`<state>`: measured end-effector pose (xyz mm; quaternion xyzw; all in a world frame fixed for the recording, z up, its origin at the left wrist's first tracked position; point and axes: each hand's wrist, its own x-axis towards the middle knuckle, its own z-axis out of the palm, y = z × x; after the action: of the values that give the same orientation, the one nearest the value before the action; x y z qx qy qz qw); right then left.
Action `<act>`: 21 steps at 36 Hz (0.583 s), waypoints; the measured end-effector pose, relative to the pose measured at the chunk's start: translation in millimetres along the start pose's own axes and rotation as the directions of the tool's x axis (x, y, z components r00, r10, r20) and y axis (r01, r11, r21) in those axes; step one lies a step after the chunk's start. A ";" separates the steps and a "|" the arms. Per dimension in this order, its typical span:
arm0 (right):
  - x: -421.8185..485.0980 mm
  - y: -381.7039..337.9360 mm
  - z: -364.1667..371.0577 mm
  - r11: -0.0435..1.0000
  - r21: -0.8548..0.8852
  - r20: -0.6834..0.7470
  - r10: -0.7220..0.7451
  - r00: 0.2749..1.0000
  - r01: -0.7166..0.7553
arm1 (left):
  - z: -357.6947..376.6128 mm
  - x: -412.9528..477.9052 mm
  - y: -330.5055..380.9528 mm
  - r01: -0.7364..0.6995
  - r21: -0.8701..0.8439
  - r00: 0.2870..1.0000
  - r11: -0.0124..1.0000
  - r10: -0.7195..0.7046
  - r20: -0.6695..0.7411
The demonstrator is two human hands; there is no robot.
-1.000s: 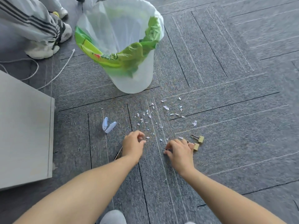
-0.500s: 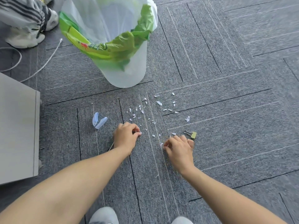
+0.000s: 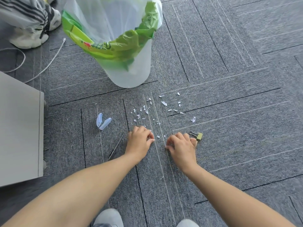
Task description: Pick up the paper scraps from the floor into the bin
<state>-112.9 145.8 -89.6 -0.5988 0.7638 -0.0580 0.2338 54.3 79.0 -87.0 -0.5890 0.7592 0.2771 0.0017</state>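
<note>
Several small white paper scraps (image 3: 164, 103) lie scattered on the grey carpet in front of a translucent white bin (image 3: 131, 69) lined with a green and clear bag. My left hand (image 3: 139, 141) rests on the carpet at the near edge of the scraps, fingers curled and pinched together at the tips. My right hand (image 3: 182, 146) is beside it to the right, fingers curled down onto the carpet. Whether either hand holds scraps is hidden by the fingers. A few scraps lie between the two hands.
A gold binder clip (image 3: 197, 135) lies just right of my right hand. A pale blue folded tool (image 3: 102, 122) and a thin metal pin (image 3: 117, 145) lie left of my left hand. A grey cabinet (image 3: 19, 128) stands at left; another person's shoes (image 3: 27, 38) and a cable (image 3: 47, 64) are far left.
Both hands stay at the near edge of the scraps with small finger movements. My view has shifted slightly; the bin and scraps sit a little differently in frame.
</note>
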 end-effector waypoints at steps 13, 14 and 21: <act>-4.9 11.4 -7.2 0.989 0.024 -0.088 0.145 0.986 -0.143 | 2.1 7.3 15.2 -0.007 -0.004 1.000 1.000 0.007 -0.019; -4.6 14.5 -8.3 0.987 0.030 -0.101 0.162 0.982 -0.160 | 2.0 7.7 15.7 -0.001 -0.003 1.000 1.000 0.001 -0.022; 6.1 26.1 -16.4 0.973 0.056 -0.134 0.229 0.964 -0.223 | 1.2 9.4 20.7 0.003 0.040 1.000 0.999 -0.003 -0.005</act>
<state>-144.1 144.1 -86.5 -0.4975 0.8402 -0.0884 0.1971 32.5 74.3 -82.4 -0.5905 0.7638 0.2602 0.0122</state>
